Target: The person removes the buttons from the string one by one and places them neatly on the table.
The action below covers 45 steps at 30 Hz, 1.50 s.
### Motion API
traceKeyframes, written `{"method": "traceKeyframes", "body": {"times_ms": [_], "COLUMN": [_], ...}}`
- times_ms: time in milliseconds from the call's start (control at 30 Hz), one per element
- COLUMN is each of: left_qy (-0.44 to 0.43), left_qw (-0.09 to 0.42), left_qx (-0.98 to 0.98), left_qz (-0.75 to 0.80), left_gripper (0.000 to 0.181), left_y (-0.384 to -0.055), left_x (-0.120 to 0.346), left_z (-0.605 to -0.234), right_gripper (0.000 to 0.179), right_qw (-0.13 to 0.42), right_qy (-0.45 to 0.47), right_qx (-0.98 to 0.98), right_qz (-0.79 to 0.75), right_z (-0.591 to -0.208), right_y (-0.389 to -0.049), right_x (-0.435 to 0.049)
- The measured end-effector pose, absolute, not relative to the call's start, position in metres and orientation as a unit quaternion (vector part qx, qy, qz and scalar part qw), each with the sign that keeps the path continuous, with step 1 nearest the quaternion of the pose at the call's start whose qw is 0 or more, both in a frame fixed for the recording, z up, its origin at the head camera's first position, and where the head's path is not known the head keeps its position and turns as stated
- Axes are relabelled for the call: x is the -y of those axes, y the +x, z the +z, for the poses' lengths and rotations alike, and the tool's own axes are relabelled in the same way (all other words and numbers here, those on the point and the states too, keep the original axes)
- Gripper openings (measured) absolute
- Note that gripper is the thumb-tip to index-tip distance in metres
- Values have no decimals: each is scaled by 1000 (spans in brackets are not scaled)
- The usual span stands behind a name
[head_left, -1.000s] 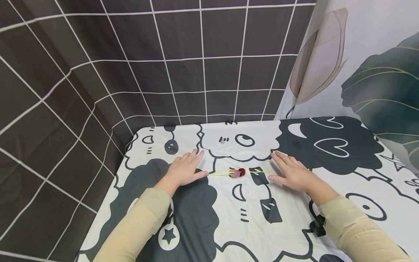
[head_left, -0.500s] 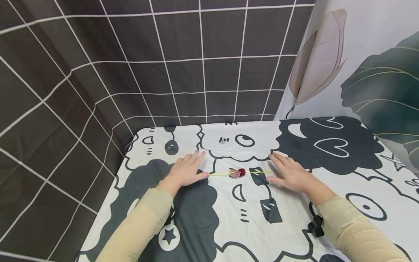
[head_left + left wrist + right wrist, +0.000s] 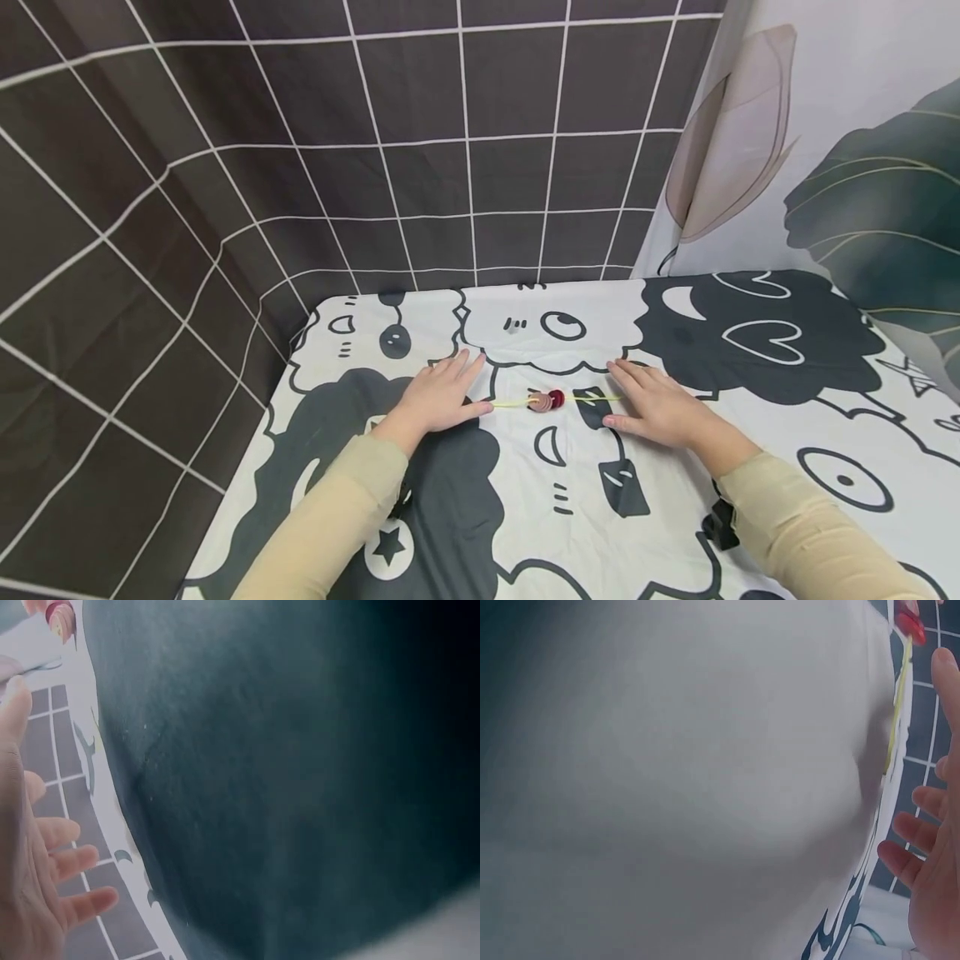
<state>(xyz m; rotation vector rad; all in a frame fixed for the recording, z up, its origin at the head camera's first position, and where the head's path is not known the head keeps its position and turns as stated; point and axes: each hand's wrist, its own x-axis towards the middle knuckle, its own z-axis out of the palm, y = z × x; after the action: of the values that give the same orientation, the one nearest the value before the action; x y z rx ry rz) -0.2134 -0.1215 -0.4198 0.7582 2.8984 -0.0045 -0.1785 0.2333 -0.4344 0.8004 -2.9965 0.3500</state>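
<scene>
With fingers extended and spread, the left hand point(image 3: 441, 398) and right hand point(image 3: 660, 407) flank a yellow cord point(image 3: 587, 398) bearing pink discs point(image 3: 539, 403) and dark-red discs point(image 3: 557, 399), just below frame centre.

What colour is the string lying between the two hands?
Yellow; the string shows best in the right wrist view.

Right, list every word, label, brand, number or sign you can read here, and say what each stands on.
No words, labels, brands or numbers can be read.
Printed cloth: only drawn signs, such as a star in a white circle and a heart outline.
Small dark mark at the cloth's far edge: too small to read.
Pink piece and red piece: too small to tell whether they bear any lettering.
</scene>
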Motion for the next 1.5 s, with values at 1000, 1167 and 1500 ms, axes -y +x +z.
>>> {"method": "traceKeyframes", "body": {"times_ms": [1000, 1167, 1500], "left_qy": [280, 284, 302], "left_qw": [99, 104, 98], "left_qx": [-953, -950, -944], "left_qz": [64, 73, 87], "left_gripper": [80, 78, 76], "left_y": [-214, -213, -213], "left_x": [105, 105, 98], "left_z": [-423, -421, -419], "right_gripper": [72, 68, 70], "right_qw": [70, 95, 111], "right_qy": [314, 332, 343], "right_qx": [941, 933, 927], "right_qz": [110, 103, 104], "right_z": [-434, -434, -437], "right_y": [-182, -185, -186], "right_x": [-217, -214, -214]}}
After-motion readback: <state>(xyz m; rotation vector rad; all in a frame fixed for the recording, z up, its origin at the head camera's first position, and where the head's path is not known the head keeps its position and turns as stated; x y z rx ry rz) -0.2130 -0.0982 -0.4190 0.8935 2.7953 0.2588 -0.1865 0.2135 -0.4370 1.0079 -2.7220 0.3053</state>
